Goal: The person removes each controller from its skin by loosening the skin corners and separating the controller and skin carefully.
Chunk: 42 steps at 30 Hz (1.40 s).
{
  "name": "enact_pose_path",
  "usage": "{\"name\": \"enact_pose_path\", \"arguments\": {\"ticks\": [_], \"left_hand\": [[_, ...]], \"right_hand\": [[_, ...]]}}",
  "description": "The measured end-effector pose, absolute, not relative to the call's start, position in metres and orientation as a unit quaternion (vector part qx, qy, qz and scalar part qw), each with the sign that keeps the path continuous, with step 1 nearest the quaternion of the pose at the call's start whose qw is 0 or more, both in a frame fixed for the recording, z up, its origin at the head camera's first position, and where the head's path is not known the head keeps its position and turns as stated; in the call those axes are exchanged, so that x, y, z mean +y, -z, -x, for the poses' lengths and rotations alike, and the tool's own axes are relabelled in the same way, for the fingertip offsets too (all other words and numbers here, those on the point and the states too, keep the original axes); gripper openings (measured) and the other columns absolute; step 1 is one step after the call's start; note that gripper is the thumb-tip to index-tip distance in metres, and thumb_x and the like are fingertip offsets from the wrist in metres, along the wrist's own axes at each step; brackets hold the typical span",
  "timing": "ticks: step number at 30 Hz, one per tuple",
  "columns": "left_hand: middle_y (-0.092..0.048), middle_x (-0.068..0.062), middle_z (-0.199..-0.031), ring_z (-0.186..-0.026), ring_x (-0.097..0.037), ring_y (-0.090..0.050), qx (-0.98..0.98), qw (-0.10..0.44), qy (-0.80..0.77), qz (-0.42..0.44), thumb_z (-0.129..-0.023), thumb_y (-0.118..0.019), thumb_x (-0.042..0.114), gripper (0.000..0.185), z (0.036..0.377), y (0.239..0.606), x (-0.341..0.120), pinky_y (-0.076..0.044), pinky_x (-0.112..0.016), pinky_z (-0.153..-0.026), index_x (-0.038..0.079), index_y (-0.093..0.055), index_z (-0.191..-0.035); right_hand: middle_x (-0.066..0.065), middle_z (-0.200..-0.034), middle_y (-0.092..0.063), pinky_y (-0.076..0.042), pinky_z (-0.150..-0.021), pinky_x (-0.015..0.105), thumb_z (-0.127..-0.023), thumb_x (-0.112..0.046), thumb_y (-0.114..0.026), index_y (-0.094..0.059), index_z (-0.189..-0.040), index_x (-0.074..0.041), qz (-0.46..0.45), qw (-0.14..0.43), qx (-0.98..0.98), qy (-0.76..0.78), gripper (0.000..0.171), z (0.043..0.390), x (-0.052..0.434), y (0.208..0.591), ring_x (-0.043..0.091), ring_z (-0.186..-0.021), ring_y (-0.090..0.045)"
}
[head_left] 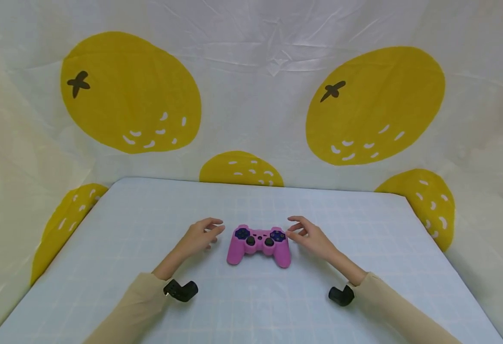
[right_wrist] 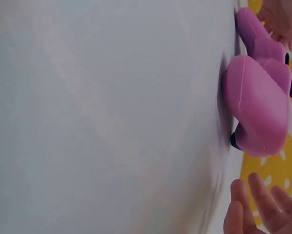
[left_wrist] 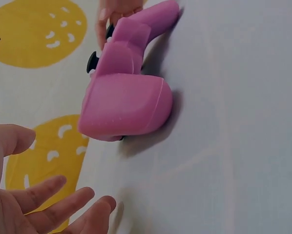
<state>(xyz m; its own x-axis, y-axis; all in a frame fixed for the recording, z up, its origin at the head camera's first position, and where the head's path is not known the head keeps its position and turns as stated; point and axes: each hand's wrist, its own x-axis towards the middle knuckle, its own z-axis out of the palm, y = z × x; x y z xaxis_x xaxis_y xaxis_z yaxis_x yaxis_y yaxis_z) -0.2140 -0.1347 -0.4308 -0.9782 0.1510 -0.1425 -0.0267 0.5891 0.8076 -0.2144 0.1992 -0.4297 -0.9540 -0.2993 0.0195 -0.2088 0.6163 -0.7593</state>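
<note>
A pink game controller (head_left: 258, 245) with dark button pads and two black thumbsticks lies on the white table, its grips toward the person. Just left of it is my left hand (head_left: 201, 237), fingers loosely bent and apart from the controller. On the other side my right hand (head_left: 312, 238) has its fingertips close to the controller's right edge; in the right wrist view a gap shows between the fingers (right_wrist: 267, 202) and the controller (right_wrist: 260, 105). The left wrist view likewise shows relaxed, spread fingers (left_wrist: 58, 204) beside the controller (left_wrist: 124, 105), holding nothing.
The table (head_left: 251, 306) has a pale cover with a faint grid. Behind it hangs a white cloth (head_left: 251, 95) printed with large yellow fruit shapes. Black wrist cameras (head_left: 181, 290) sit below both sleeves' cuffs.
</note>
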Motion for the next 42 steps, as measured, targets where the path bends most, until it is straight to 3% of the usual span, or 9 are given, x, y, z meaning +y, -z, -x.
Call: {"name": "enact_pose_path", "arguments": {"ticks": [8, 15, 27, 37, 42], "left_hand": [[-0.066, -0.013, -0.117, -0.085, -0.017, -0.066, 0.849, 0.146, -0.508, 0.001, -0.098, -0.052, 0.037, 0.042, 0.216, 0.431, -0.125, -0.056, -0.031, -0.067, 0.008, -0.057, -0.128], [-0.067, -0.011, -0.114, -0.082, -0.016, -0.066, 0.847, 0.154, -0.508, 0.011, -0.097, -0.054, 0.038, 0.044, 0.217, 0.432, -0.119, -0.056, -0.031, -0.074, 0.007, -0.057, -0.127], [-0.067, -0.014, -0.114, -0.076, -0.016, -0.067, 0.835, 0.165, -0.525, 0.019, -0.096, -0.055, 0.037, 0.045, 0.217, 0.436, -0.113, -0.057, -0.031, -0.069, 0.004, -0.057, -0.127], [-0.068, -0.013, -0.111, -0.069, -0.015, -0.067, 0.825, 0.167, -0.539, 0.029, -0.092, -0.058, 0.045, 0.055, 0.215, 0.439, -0.108, -0.055, -0.025, -0.060, 0.003, -0.056, -0.127], [-0.069, -0.010, -0.106, -0.070, -0.015, -0.067, 0.820, 0.169, -0.544, 0.050, -0.090, -0.062, 0.042, 0.051, 0.216, 0.442, -0.106, -0.056, -0.028, -0.061, 0.005, -0.059, -0.125]], "right_hand": [[0.021, -0.115, -0.064, -0.050, -0.072, 0.029, -0.094, -0.026, -0.059, -0.049, -0.133, -0.002, 0.144, 0.081, 0.873, 0.459, 0.047, 0.216, 0.196, 0.430, 0.023, -0.086, -0.064], [0.024, -0.113, -0.063, -0.055, -0.067, 0.040, -0.095, -0.020, -0.059, -0.048, -0.133, 0.002, 0.141, 0.110, 0.849, 0.497, 0.046, 0.213, 0.193, 0.427, 0.032, -0.084, -0.064], [0.020, -0.115, -0.061, -0.057, -0.069, 0.032, -0.092, -0.033, -0.062, -0.049, -0.134, -0.002, 0.098, 0.150, 0.847, 0.500, 0.054, 0.214, 0.188, 0.434, 0.015, -0.080, -0.064], [0.022, -0.118, -0.060, -0.058, -0.076, 0.039, -0.096, -0.031, -0.057, -0.047, -0.133, 0.003, 0.065, 0.190, 0.820, 0.537, 0.052, 0.214, 0.184, 0.431, 0.017, -0.084, -0.065], [0.020, -0.120, -0.061, -0.058, -0.076, 0.038, -0.095, -0.031, -0.057, -0.049, -0.132, 0.005, 0.050, 0.202, 0.813, 0.544, 0.052, 0.215, 0.182, 0.430, 0.017, -0.083, -0.066]]}}
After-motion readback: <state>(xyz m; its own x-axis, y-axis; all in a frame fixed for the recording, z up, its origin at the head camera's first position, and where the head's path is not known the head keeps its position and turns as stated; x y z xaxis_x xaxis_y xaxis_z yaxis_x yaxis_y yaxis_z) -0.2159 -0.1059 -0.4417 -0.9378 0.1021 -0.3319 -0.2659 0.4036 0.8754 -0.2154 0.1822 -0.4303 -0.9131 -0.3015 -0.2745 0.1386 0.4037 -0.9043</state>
